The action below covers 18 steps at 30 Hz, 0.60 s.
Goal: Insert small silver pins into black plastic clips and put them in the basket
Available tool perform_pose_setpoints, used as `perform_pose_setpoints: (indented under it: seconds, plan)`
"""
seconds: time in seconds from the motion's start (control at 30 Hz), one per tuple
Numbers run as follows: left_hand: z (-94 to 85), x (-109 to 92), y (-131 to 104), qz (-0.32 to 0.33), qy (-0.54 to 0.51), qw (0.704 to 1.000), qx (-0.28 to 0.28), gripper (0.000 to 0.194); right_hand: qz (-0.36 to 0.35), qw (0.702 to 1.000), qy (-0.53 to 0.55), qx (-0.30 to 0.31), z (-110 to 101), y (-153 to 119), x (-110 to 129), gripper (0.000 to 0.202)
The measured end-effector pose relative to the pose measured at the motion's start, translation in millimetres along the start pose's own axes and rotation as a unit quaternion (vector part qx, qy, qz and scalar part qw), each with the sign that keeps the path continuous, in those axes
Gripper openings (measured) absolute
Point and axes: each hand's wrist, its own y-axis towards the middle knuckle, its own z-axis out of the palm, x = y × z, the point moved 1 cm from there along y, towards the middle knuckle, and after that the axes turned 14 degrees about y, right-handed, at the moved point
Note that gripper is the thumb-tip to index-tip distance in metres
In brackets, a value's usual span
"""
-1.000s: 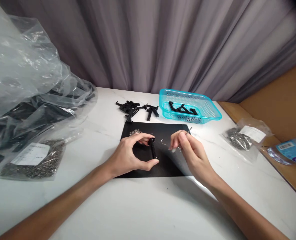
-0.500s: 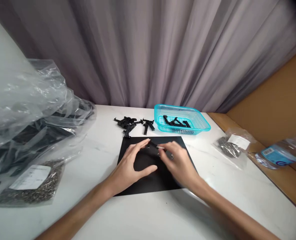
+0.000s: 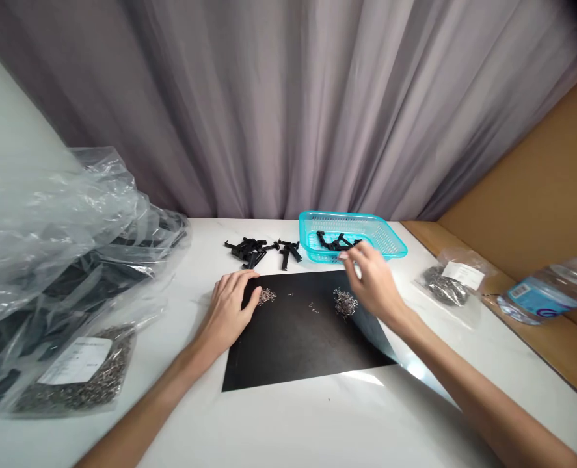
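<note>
My left hand (image 3: 229, 302) lies with its fingers out over the upper left edge of a black mat (image 3: 302, 351). Its thumb is beside a small pile of tiny metal pieces (image 3: 267, 296). At the front of the blue basket (image 3: 390, 247), my right hand (image 3: 373, 283) is raised with its fingertips drawn together; whether anything is between them is hidden. Black plastic parts (image 3: 334, 244) lie in the basket, partly behind those fingers. Below the right hand sits a second pile of metal pieces (image 3: 345, 303), and a few loose ones (image 3: 313, 308) lie mid-mat.
Behind the mat lie several more black parts (image 3: 249, 249). Large clear plastic bags (image 3: 73, 214) fill the left side, with a labelled bag of metal pieces (image 3: 88, 370) in front. On the right are another small bag (image 3: 447, 286) and a plastic bottle (image 3: 546, 296).
My hands have moved apart. The left went left to the mat's edge; the right rose to the basket. The black part held between them is no longer plainly visible, and both metal piles show.
</note>
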Motion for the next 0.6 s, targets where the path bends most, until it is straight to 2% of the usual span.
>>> perform_pose_setpoints:
  seconds: [0.07, 0.13, 0.2, 0.3, 0.37, 0.47, 0.6]
  plan:
    - [-1.1, 5, 5, -0.021, 0.012, 1.000, -0.004, 0.026, -0.059, 0.990, 0.049, 0.121, 5, -27, 23, 0.035]
    - [-2.1, 10, 11, -0.047, 0.021, 0.999, -0.006, 0.026, -0.072, 0.981, 0.033, 0.176, 10, -49, 37, 0.033]
    - [-1.8, 13, 19, -0.075, 0.024, 0.997, -0.002, 0.030, -0.090, 0.975, 0.013, 0.205, 16, -63, 45, 0.036]
    - [1.9, 17, 34, -0.102, 0.028, 0.994, 0.017, 0.036, -0.096, 0.970, 0.013, 0.223, 25, -65, 51, 0.039]
    - [5.0, 18, 45, -0.114, 0.031, 0.993, 0.028, 0.033, -0.085, 0.970, 0.035, 0.224, 31, -58, 53, 0.039]
    - [7.3, 18, 56, -0.131, 0.038, 0.990, 0.037, 0.029, -0.034, 0.975, 0.086, 0.200, 41, -48, 53, 0.030]
    - [3.4, 14, 56, -0.136, 0.054, 0.988, 0.040, 0.022, 0.014, 0.973, 0.145, 0.181, 53, -42, 49, 0.022]
